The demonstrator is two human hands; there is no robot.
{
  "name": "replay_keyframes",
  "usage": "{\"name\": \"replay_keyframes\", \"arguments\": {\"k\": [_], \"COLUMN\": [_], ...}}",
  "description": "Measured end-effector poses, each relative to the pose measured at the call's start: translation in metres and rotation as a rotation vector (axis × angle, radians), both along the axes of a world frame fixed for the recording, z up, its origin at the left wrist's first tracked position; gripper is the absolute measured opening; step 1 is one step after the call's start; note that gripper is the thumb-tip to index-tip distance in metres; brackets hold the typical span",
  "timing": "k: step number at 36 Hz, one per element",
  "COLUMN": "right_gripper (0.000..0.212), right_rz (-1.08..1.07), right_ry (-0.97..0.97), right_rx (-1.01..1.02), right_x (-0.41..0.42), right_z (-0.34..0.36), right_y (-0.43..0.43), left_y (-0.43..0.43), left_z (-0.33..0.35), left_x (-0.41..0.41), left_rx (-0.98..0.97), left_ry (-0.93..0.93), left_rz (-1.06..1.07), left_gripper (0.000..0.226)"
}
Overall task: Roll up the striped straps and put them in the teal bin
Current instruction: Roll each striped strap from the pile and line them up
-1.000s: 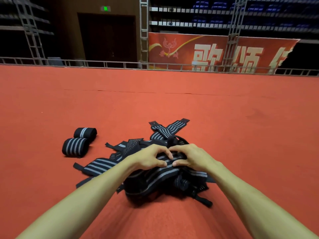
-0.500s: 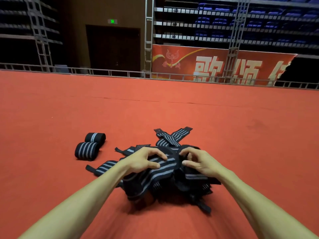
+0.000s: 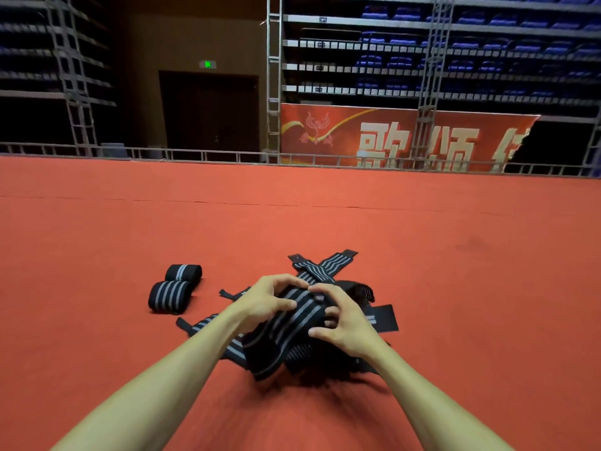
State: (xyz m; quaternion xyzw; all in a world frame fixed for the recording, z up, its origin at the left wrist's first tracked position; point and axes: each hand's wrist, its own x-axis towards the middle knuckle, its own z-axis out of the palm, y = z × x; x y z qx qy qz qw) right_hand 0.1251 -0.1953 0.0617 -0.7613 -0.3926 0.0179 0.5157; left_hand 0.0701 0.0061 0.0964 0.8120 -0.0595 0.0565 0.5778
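A tangled pile of black straps with grey stripes (image 3: 325, 268) lies on the red carpet in front of me. One striped strap (image 3: 292, 323) is lifted off the pile between both hands. My left hand (image 3: 266, 301) grips its upper left side with curled fingers. My right hand (image 3: 344, 320) pinches its upper right end, fingers curled round the fabric. Two rolled-up straps (image 3: 172, 292) lie side by side on the carpet to the left of the pile. No teal bin is in view.
The red carpet (image 3: 455, 288) stretches wide on all sides. A low metal railing (image 3: 227, 156) runs along its far edge, with truss towers, a red banner and rows of blue seats behind.
Both hands have lifted one strap up from the pile and shifted their grip along it. My view has tilted upward a little. The two rolls have not moved.
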Motion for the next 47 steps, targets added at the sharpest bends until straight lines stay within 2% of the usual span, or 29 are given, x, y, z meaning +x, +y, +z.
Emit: {"name": "replay_keyframes", "arguments": {"k": [3, 5, 9, 11, 14, 21, 27, 34, 37, 42, 47], "right_gripper": [0.071, 0.066, 0.067, 0.066, 0.061, 0.050, 0.066, 0.072, 0.064, 0.061, 0.061], "right_rz": [-0.034, -0.094, -0.146, -0.152, -0.196, -0.304, -0.188, -0.207, -0.191, -0.190, -0.186], "right_ry": [0.011, 0.009, 0.013, -0.025, -0.107, -0.141, -0.141, -0.022, -0.048, -0.064, -0.049], "right_rx": [0.049, 0.063, 0.084, 0.024, -0.089, -0.176, -0.271, -0.189, -0.222, -0.189, -0.174], "right_x": [-0.004, -0.006, -0.006, -0.005, -0.001, 0.006, 0.004, 0.009, 0.014, 0.020, 0.024], "right_z": [-0.008, -0.010, -0.014, -0.018, -0.028, -0.038, -0.029, -0.026, -0.028, -0.031, -0.034], "right_y": [0.001, 0.002, 0.004, 0.003, -0.007, -0.017, -0.010, -0.007, -0.008, -0.010, -0.010], "left_y": [0.001, -0.003, -0.012, -0.014, -0.011, -0.005, -0.001, 0.006, 0.007, -0.005, -0.024], "left_z": [-0.003, -0.006, -0.012, -0.014, -0.015, -0.017, -0.017, -0.025, -0.029, -0.030, -0.036], "left_x": [0.001, 0.003, 0.007, 0.007, 0.005, -0.002, -0.004, -0.007, -0.004, 0.013, 0.029], "left_rx": [0.091, 0.161, 0.239, 0.241, 0.196, 0.090, 0.117, 0.074, 0.124, 0.263, 0.399], "left_ry": [0.054, 0.076, 0.046, 0.063, 0.113, 0.225, 0.211, 0.217, 0.226, 0.161, 0.049], "left_rz": [0.022, 0.039, 0.109, 0.091, 0.070, 0.033, 0.000, -0.019, -0.017, 0.017, 0.108], "left_gripper": [0.017, 0.011, 0.020, 0.022, 0.026, 0.030, 0.035, 0.036, 0.034, 0.011, 0.023]}}
